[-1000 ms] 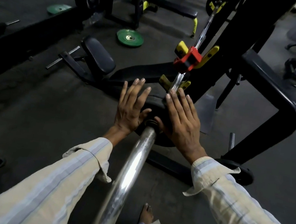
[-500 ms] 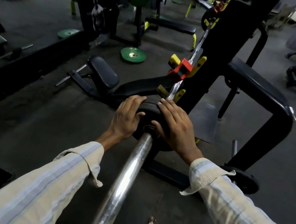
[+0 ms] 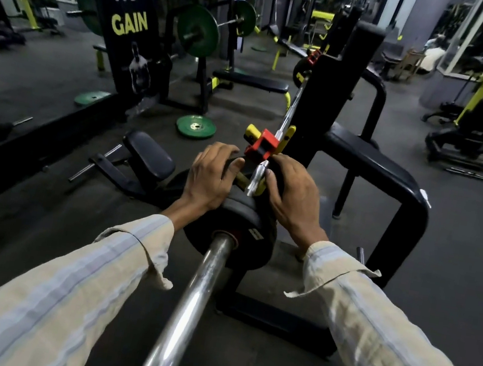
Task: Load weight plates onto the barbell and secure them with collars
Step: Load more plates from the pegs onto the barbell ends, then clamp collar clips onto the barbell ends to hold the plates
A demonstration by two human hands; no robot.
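I see the round black rubber weight plate (image 3: 231, 228) sitting on the shiny steel barbell (image 3: 189, 307), its sleeve running bare from the plate toward me. My left hand (image 3: 209, 177) curls over the plate's upper left edge; my right hand (image 3: 293, 196) curls over its upper right edge. Both grip the rim. Just beyond the plate, a red and yellow plastic clamp (image 3: 263, 145) sits on the bar beside the black steel rack (image 3: 372, 168). Open dark floor (image 3: 40, 208) lies left, where a green disc plate (image 3: 196, 126) rests flat, well apart.
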